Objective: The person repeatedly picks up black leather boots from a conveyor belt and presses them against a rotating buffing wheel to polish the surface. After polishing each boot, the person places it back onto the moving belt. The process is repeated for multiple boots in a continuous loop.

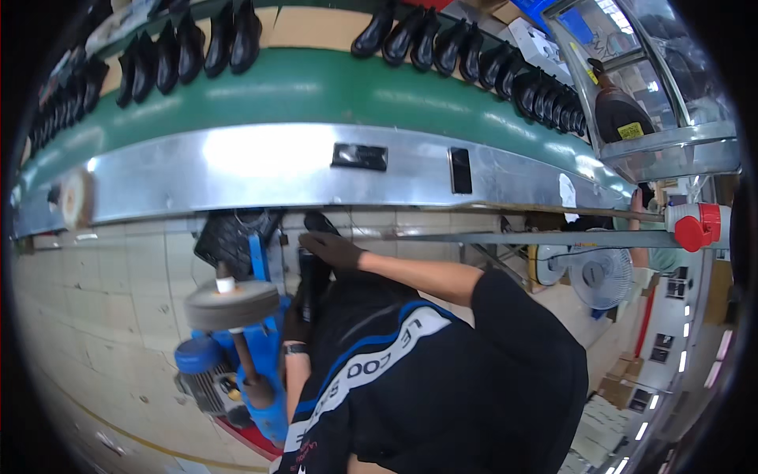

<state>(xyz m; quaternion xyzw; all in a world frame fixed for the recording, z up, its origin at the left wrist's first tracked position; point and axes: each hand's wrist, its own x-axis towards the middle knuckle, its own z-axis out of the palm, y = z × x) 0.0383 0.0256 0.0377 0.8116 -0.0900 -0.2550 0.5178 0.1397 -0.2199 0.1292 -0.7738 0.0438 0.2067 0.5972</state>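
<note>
A glossy black boot is held upright close in front of my body, dark against my dark shirt. My right hand, in a dark glove, closes over its upper end, with the forearm reaching in from the right. Lower down, my left hand, also gloved, is wrapped round the boot's side; its fingers are partly hidden. Just left of the boot is a grey buffing wheel on a shaft of a blue machine; a gap separates them.
A metal ledge crosses ahead, carrying two black phone-like objects. Beyond it, several black boots line a green conveyor belt. A pale wheel stands far left. A fan and a red-and-white plug are right.
</note>
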